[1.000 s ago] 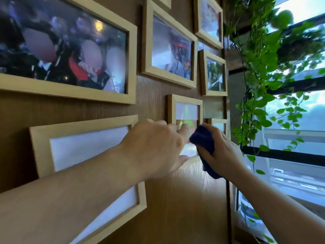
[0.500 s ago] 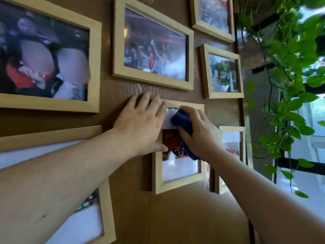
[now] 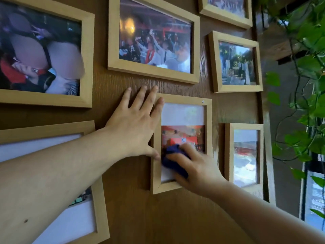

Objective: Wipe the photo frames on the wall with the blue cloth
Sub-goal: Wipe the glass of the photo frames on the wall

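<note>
While our left hand (image 3: 135, 124) lies flat, fingers spread, on the wall (image 3: 158, 217), our right hand (image 3: 197, 168) presses the blue cloth (image 3: 173, 162) against the lower-centre photo frame (image 3: 208, 120).

Photo frames: seven were counted on the wall (image 3: 140, 217), all light wood — far left (image 3: 87, 59), top middle (image 3: 153, 72), top right corner (image 3: 226, 17), right middle (image 3: 215, 64), centre (image 3: 208, 120), lower right (image 3: 228, 152), lower left (image 3: 100, 208).
Frames cut off by the picture edge: three were counted.
Hands: two were seen, left hand (image 3: 133, 127) and right hand (image 3: 197, 169).
Blue cloths: one blue cloth (image 3: 171, 160) was seen.
Trailing plants: one plant (image 3: 304, 106) was seen.
</note>
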`<control>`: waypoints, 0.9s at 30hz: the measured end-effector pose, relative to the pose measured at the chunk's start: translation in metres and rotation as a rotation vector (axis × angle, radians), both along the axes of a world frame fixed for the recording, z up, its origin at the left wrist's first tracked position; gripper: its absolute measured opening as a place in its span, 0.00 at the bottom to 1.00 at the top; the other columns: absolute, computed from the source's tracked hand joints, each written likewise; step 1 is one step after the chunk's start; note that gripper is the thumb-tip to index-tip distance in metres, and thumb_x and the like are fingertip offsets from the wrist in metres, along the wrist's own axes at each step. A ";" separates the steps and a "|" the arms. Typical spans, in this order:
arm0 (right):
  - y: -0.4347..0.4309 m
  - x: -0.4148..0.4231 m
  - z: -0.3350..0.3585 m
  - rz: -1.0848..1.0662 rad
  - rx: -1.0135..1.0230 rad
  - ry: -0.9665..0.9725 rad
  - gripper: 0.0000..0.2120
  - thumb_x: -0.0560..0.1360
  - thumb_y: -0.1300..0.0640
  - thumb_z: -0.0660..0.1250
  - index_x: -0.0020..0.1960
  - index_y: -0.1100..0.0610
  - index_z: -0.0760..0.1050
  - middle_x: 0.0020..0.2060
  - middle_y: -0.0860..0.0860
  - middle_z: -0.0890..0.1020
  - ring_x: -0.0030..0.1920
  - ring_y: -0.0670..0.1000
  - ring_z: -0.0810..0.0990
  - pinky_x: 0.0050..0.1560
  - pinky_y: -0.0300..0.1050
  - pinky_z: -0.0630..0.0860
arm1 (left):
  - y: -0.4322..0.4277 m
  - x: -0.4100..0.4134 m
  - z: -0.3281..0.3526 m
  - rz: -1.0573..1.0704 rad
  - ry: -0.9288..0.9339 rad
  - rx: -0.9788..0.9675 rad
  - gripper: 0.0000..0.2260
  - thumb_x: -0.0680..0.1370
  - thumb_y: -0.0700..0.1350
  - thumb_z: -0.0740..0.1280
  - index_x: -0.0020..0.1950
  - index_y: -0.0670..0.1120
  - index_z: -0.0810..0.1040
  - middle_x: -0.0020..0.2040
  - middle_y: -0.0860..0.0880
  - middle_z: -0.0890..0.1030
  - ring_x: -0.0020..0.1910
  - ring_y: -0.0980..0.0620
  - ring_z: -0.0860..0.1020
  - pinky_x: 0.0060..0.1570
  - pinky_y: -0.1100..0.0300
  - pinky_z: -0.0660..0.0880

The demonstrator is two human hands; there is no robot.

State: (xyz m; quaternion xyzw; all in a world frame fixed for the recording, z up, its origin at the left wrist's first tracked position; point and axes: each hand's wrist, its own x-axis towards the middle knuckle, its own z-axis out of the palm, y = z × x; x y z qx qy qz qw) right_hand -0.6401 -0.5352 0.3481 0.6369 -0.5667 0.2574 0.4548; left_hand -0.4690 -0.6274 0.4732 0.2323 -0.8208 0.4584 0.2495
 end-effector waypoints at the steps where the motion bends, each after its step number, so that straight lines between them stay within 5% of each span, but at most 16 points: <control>1: 0.001 -0.005 -0.007 0.004 0.021 0.045 0.19 0.74 0.47 0.65 0.62 0.51 0.70 0.55 0.55 0.75 0.40 0.51 0.77 0.31 0.47 0.78 | 0.000 0.000 0.000 0.011 -0.004 -0.003 0.62 0.59 0.79 0.59 0.75 0.43 0.32 0.76 0.38 0.31 0.75 0.37 0.35 0.73 0.35 0.43; 5: 0.005 -0.016 0.011 -0.035 -0.018 0.141 0.17 0.74 0.48 0.65 0.61 0.52 0.71 0.52 0.55 0.77 0.39 0.52 0.77 0.29 0.46 0.76 | 0.004 -0.001 0.001 0.037 -0.017 0.018 0.62 0.60 0.79 0.60 0.75 0.43 0.32 0.75 0.38 0.30 0.75 0.38 0.35 0.73 0.35 0.43; 13: 0.013 -0.036 0.081 -0.190 -0.336 -0.245 0.18 0.74 0.47 0.64 0.63 0.48 0.69 0.53 0.49 0.76 0.40 0.53 0.77 0.33 0.46 0.75 | 0.003 -0.002 0.001 0.038 -0.011 0.039 0.62 0.60 0.79 0.60 0.74 0.44 0.31 0.76 0.38 0.30 0.75 0.40 0.34 0.73 0.36 0.42; 21: 0.009 -0.010 -0.009 0.091 0.166 0.209 0.16 0.77 0.47 0.63 0.62 0.53 0.72 0.53 0.54 0.77 0.43 0.50 0.76 0.34 0.46 0.77 | 0.001 0.000 0.000 0.021 -0.011 0.013 0.62 0.60 0.79 0.59 0.75 0.43 0.31 0.76 0.38 0.31 0.76 0.39 0.35 0.73 0.35 0.44; 27: 0.020 -0.042 0.043 -0.064 -0.114 0.073 0.17 0.75 0.48 0.63 0.61 0.51 0.71 0.53 0.53 0.78 0.41 0.52 0.78 0.31 0.50 0.77 | -0.003 -0.002 0.001 0.002 -0.006 0.022 0.62 0.60 0.78 0.61 0.75 0.44 0.32 0.76 0.38 0.31 0.76 0.40 0.35 0.73 0.35 0.43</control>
